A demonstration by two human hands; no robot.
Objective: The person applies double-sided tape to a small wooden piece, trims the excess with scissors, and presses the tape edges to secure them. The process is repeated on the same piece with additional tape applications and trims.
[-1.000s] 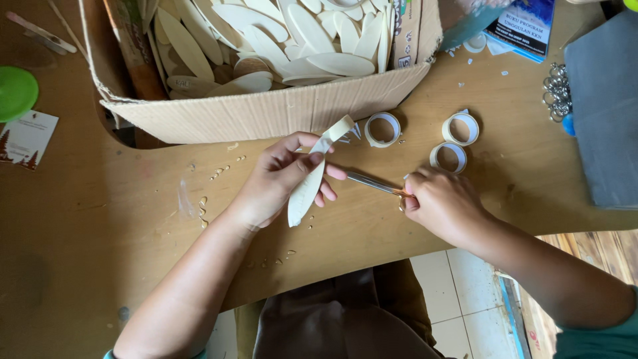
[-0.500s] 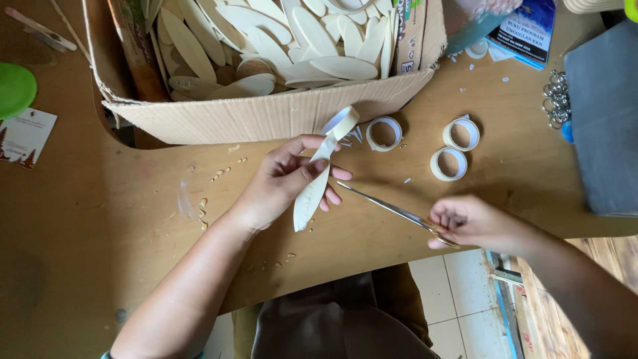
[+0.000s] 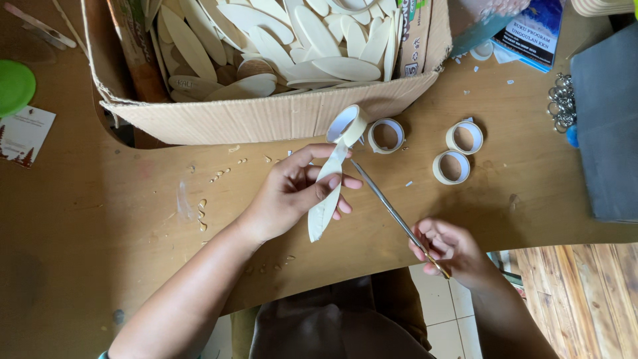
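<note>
On the brown table (image 3: 80,219), along its far edge, sits an open cardboard box (image 3: 266,116), filled with pale leaf-shaped pieces (image 3: 312,40) stacked loosely. At the right edge lies a dark grey board (image 3: 608,126), with a bunch of metal rings (image 3: 561,100) just beside its left side. A blue booklet (image 3: 535,33) lies behind it, near the box's right wall. At the far left: a green lid (image 3: 13,86), cut by the frame, and a white card (image 3: 23,133) just below it.

Left hand (image 3: 292,193): partly closed, thumb and fingers pinching one pale leaf piece (image 3: 323,199) held upright-diagonal above the table in front of the box. A strip of tape runs up from the piece to a tape roll (image 3: 347,124), which hangs at the piece's top end, near the box's front wall.

Right hand (image 3: 448,246): at the near table edge, fingers curled loosely around the handle end of thin scissors (image 3: 392,211). Blades appear together, tip pointing up-left toward the tape just under the roll; contact with the tape cannot be resolved.

Three more tape rolls lie flat right of the held one: one (image 3: 386,135) just beside it, two (image 3: 458,153) further right, close together.

Small pale scraps (image 3: 219,176) are scattered on the table left of the left hand.
</note>
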